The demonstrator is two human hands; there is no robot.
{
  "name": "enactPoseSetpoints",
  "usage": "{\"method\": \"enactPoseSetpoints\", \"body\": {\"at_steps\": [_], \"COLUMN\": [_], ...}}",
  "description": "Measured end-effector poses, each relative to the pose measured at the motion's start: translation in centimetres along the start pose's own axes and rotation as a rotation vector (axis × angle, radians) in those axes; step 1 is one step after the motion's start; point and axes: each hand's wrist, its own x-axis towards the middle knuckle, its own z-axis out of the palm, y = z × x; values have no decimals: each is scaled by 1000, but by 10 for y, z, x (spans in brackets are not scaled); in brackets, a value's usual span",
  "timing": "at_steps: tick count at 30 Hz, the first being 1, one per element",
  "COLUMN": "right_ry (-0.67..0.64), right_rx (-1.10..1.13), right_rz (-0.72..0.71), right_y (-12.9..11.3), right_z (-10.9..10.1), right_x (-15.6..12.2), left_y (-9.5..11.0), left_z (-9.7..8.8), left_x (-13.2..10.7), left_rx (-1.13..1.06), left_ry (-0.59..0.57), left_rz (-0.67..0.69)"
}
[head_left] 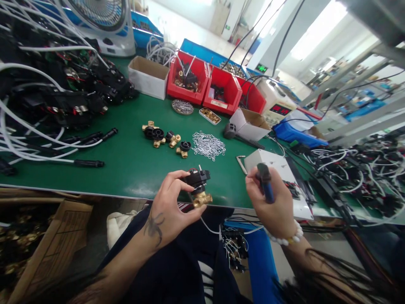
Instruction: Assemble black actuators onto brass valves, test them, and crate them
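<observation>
My left hand (172, 207) is closed round a small valve (198, 188) with a black coil on top and a brass body below, held just over the near edge of the green table (126, 164). A thin white wire trails down from the valve. My right hand (272, 207), with a white bead bracelet at the wrist, grips a tool with a blue and black handle (265, 182) to the right of the valve, apart from it. Both hands hover above my lap.
Several brass and black valve parts (164, 137) and a heap of small metal clips (209, 145) lie mid-table. Red bins (218, 86), cardboard boxes (148, 76), a white flat box (275, 162) and a fan (104, 21) stand behind. Piles of black, wired assemblies (53, 84) fill the left and right.
</observation>
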Motion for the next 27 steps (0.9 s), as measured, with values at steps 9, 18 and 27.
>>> {"method": "enactPoseSetpoints", "body": {"at_steps": [9, 18, 27], "right_ry": [69, -57, -291], "right_rx": [20, -15, 28], "right_rz": [-59, -67, -93], "right_y": [-4, -4, -6], "right_z": [-4, 2, 7], "right_x": [3, 4, 3], "left_y": [0, -1, -2], "left_z": [-1, -1, -1], "left_x": [1, 1, -2], "left_rx": [-5, 13, 29], "left_ry": [-5, 3, -3], "left_rz": [-11, 3, -11]}}
